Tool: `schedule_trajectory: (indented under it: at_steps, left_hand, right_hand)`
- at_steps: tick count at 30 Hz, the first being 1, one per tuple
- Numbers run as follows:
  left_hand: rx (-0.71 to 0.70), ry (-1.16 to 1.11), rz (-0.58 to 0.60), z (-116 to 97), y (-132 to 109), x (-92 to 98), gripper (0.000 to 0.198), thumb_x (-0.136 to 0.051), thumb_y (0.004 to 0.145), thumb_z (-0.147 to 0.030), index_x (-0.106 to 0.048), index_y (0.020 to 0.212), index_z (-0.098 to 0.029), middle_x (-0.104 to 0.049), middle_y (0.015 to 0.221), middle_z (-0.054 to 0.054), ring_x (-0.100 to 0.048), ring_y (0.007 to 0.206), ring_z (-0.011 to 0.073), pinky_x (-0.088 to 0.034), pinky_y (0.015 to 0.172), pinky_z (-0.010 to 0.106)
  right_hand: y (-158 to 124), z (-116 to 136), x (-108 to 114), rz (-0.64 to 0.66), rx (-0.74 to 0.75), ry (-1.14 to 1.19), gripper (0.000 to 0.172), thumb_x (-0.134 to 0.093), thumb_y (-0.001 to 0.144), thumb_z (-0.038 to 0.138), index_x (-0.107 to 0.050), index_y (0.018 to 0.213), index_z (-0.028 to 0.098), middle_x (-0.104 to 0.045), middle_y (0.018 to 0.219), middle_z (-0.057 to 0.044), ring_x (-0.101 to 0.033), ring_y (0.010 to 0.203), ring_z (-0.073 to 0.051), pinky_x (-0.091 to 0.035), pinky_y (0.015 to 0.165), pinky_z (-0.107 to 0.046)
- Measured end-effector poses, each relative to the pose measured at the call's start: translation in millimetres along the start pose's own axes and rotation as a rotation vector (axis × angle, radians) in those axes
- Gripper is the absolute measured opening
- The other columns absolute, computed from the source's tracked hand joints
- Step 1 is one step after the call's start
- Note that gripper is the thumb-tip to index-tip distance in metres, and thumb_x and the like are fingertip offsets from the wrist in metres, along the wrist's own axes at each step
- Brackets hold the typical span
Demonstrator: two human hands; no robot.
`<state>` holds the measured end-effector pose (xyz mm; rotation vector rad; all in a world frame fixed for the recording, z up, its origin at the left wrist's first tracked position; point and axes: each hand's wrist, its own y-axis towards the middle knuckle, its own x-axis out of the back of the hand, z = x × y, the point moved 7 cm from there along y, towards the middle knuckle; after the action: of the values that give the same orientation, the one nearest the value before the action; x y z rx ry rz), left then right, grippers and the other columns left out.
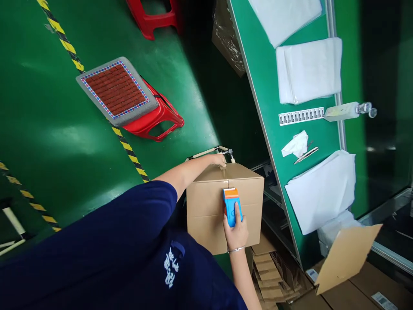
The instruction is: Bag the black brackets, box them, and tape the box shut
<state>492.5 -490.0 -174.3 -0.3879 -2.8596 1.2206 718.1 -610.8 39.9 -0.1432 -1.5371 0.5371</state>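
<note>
A closed cardboard box (206, 215) stands in front of me, its flaps meeting at a middle seam. My right hand (237, 232) is wrapped round a blue and orange tape dispenser (232, 209), whose toothed end lies against the box at the seam. My left hand (219, 160) is at the far edge of the box with its fingers curled down near the seam; what it may hold is too small to make out.
Along the right runs a green table (267, 99) with white bags (309, 71), a bottle (342, 111) and a white strip. A red stool (161, 118) with a cushion stands left. Open cartons (267, 275) lie lower right.
</note>
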Motion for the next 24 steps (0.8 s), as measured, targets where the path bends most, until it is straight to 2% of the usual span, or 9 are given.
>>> schedule_trajectory:
  at_steps: [3, 5, 12, 16, 18, 20, 24]
  left_hand:
    - [0.046, -0.007, 0.092, 30, 1, -31.1, 0.03, -0.06, 0.093, -0.035, -0.061, 0.114, -0.014, -0.064, 0.11, 0.007, -0.064, 0.093, 0.0191, -0.057, 0.079, 0.037]
    - [0.066, -0.021, 0.117, 41, 0, -39.5, 0.03, -0.06, 0.093, -0.035, -0.06, 0.114, -0.014, -0.063, 0.111, 0.007, -0.064, 0.095, 0.02, -0.057, 0.08, 0.038]
    - [0.08, -0.085, 0.135, 41, 1, -30.9, 0.034, -0.06, 0.093, -0.036, -0.058, 0.12, -0.015, -0.061, 0.119, 0.008, -0.063, 0.101, 0.0222, -0.056, 0.085, 0.042]
    - [0.094, -0.124, 0.088, 41, 0, -27.8, 0.033, -0.06, 0.093, -0.034, -0.058, 0.119, -0.015, -0.062, 0.118, 0.009, -0.063, 0.1, 0.021, -0.056, 0.085, 0.041]
    - [0.087, -0.135, 0.019, 37, -3, -22.1, 0.031, -0.059, 0.093, -0.034, -0.059, 0.119, -0.015, -0.062, 0.118, 0.009, -0.063, 0.099, 0.0204, -0.056, 0.084, 0.04]
    - [0.059, -0.141, -0.09, 27, -6, -7.7, 0.03, -0.058, 0.094, -0.034, -0.059, 0.118, -0.016, -0.062, 0.116, 0.009, -0.063, 0.098, 0.0197, -0.056, 0.083, 0.039]
    - [-0.057, -0.123, -0.338, -16, -17, 40.1, 0.025, -0.058, 0.094, -0.034, -0.061, 0.109, -0.014, -0.065, 0.106, 0.006, -0.064, 0.091, 0.0174, -0.055, 0.081, 0.037]
  right_hand:
    - [-2, -1, 0, 0.002, 0.003, -0.006, 0.064, -0.046, 0.087, 0.056, -0.044, 0.145, 0.029, -0.051, 0.084, -0.005, -0.056, 0.061, -0.022, -0.041, 0.05, -0.029]
    - [-2, -1, 1, -0.003, 0.003, -0.009, 0.065, -0.045, 0.087, 0.056, -0.043, 0.146, 0.029, -0.051, 0.083, -0.005, -0.057, 0.063, -0.023, -0.043, 0.051, -0.03]
    - [0, 2, 7, -0.014, 0.004, -0.018, 0.063, -0.044, 0.088, 0.056, -0.047, 0.143, 0.026, -0.051, 0.08, -0.004, -0.058, 0.064, -0.023, -0.045, 0.054, -0.031]
    - [0, 1, 7, -0.007, 0.002, -0.022, 0.064, -0.045, 0.088, 0.056, -0.046, 0.144, 0.025, -0.052, 0.082, -0.004, -0.057, 0.065, -0.022, -0.044, 0.055, -0.03]
    - [-1, 0, 6, -0.003, -0.008, -0.037, 0.065, -0.046, 0.088, 0.056, -0.045, 0.145, 0.024, -0.052, 0.083, -0.004, -0.056, 0.065, -0.02, -0.043, 0.055, -0.028]
    - [-1, -1, 5, 0.006, -0.02, -0.055, 0.064, -0.045, 0.089, 0.055, -0.045, 0.145, 0.024, -0.052, 0.084, -0.004, -0.055, 0.064, -0.019, -0.042, 0.055, -0.027]
    - [-1, 0, 6, 0.021, -0.037, -0.08, 0.063, -0.046, 0.088, 0.055, -0.048, 0.142, 0.024, -0.05, 0.084, -0.003, -0.053, 0.063, -0.017, -0.038, 0.053, -0.025]
